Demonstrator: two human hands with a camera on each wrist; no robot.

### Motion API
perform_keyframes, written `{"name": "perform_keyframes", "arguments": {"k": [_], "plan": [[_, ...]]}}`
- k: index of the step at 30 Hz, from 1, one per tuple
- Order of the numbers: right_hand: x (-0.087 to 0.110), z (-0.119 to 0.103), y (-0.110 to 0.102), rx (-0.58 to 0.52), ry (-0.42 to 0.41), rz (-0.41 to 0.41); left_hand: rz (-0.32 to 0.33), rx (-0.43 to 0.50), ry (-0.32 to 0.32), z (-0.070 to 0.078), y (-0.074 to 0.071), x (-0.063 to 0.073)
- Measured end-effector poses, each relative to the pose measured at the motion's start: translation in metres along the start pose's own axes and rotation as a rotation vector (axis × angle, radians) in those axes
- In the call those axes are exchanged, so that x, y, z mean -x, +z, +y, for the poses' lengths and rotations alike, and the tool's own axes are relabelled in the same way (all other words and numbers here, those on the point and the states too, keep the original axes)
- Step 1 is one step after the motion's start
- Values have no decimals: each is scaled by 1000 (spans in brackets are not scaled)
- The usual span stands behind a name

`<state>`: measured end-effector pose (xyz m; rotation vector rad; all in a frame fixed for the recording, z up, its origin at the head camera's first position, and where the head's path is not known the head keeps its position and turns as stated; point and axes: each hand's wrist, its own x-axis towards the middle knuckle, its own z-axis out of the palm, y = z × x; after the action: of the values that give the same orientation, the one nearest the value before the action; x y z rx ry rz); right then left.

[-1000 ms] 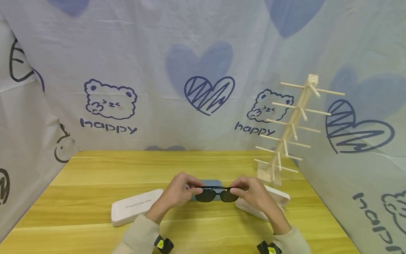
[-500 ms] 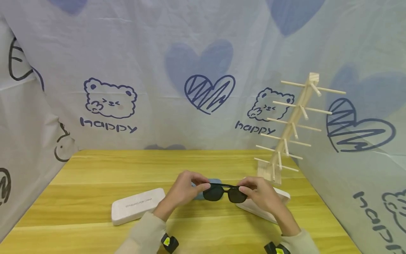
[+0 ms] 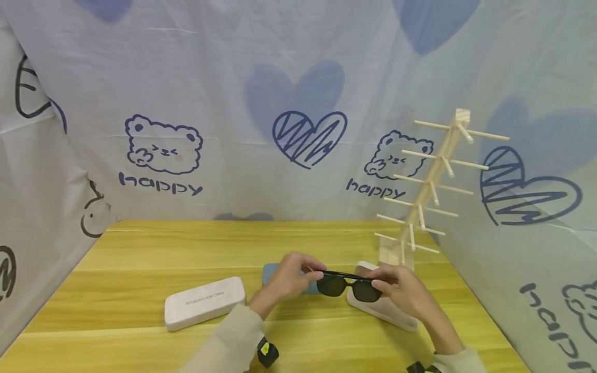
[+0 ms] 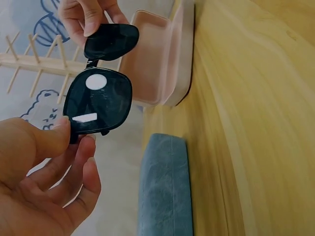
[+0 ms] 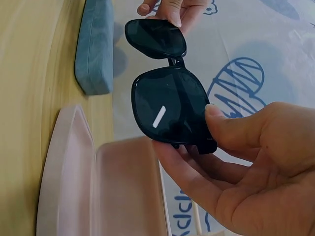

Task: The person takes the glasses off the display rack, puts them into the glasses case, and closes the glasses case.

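Black sunglasses (image 3: 347, 286) with dark lenses are held by both hands, with the temples folded behind the lenses. My left hand (image 3: 294, 277) pinches one outer corner of the frame between thumb and fingers. At the opposite corner, my right hand (image 3: 403, 290) pinches the frame the same way. Below and to the right lies an open glasses case (image 5: 130, 187), white outside and pale pink inside, which the sunglasses partly overlap in the head view. A blue-grey glasses case (image 4: 165, 187) lies behind my left hand, partly hidden by it in the head view.
A closed white glasses case (image 3: 205, 303) with printed lettering lies on the left of the wooden table (image 3: 140, 254). At the back right stands a wooden rack (image 3: 431, 181) with several pegs. A printed curtain (image 3: 224, 103) hangs around the table.
Both hands have moved to the right with the sunglasses, from in front of the blue-grey case to over the open case's left part. More of the blue-grey case shows on its left.
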<state>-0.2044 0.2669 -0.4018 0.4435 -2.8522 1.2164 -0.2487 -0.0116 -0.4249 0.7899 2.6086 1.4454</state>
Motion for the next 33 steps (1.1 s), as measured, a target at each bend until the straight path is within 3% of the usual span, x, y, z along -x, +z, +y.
{"name": "perform_keyframes", "arguments": {"k": [8,14,18,24,33], "plan": [[10,14,-11,48,52,23,4,18,-5,7,18,-19],[20,27,-18,30,98,37,-13,41,47,9,36,-33],[27,35,-22,109,89,63,-16,85,49,9,48,-40],[31,45,-24,194,87,90,11,105,1,6,62,-45],[33,56,-20,255,112,113,-1,108,-27,3,76,-47]]}}
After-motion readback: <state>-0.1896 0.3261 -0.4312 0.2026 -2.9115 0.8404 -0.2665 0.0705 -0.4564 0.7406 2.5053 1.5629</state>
